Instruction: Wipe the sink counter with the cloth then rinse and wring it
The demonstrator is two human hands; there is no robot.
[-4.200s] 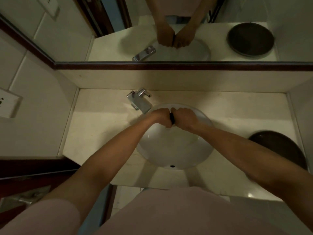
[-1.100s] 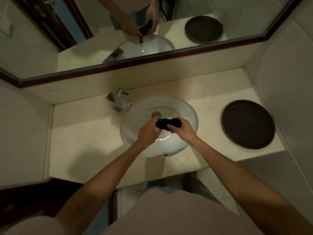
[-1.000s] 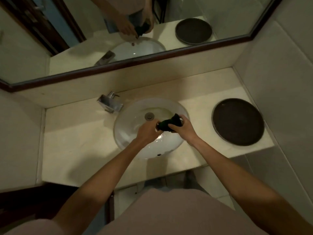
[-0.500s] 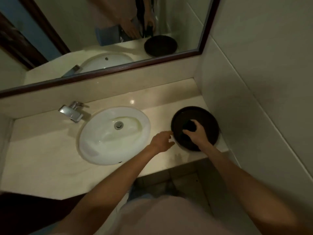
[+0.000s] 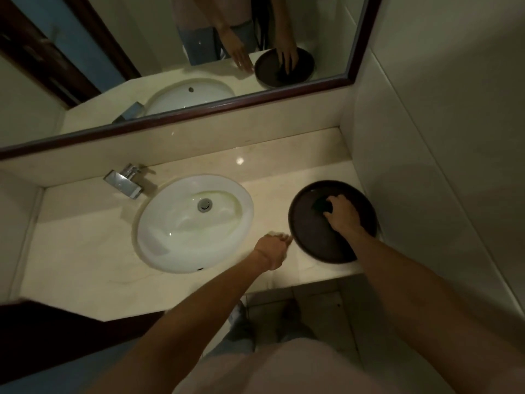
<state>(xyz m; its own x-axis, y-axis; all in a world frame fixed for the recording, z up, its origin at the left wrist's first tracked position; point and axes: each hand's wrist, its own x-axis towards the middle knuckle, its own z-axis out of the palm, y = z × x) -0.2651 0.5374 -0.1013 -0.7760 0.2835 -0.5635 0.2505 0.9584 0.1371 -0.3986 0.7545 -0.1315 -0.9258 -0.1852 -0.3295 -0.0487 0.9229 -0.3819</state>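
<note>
The dark cloth (image 5: 321, 205) is a small bunched wad lying on the round dark tray (image 5: 312, 240) at the right end of the cream counter (image 5: 85, 251). My right hand (image 5: 342, 216) rests over the tray with its fingers on the cloth. Just left of the tray's rim, my left hand (image 5: 274, 247) hovers over the counter, fingers loosely curled, holding nothing. The white oval sink (image 5: 181, 240) sits left of both hands, and its basin holds nothing.
A chrome faucet (image 5: 123, 182) stands at the sink's back left. A mirror (image 5: 170, 66) with a dark frame runs along the back wall. The right wall (image 5: 440, 137) stands close beside the tray. The counter's front edge drops to a tiled floor (image 5: 298, 308).
Both hands left the sink, where they were twisting the cloth, and moved right. My right hand carried the cloth onto the dark tray; my left hand let go of it.
</note>
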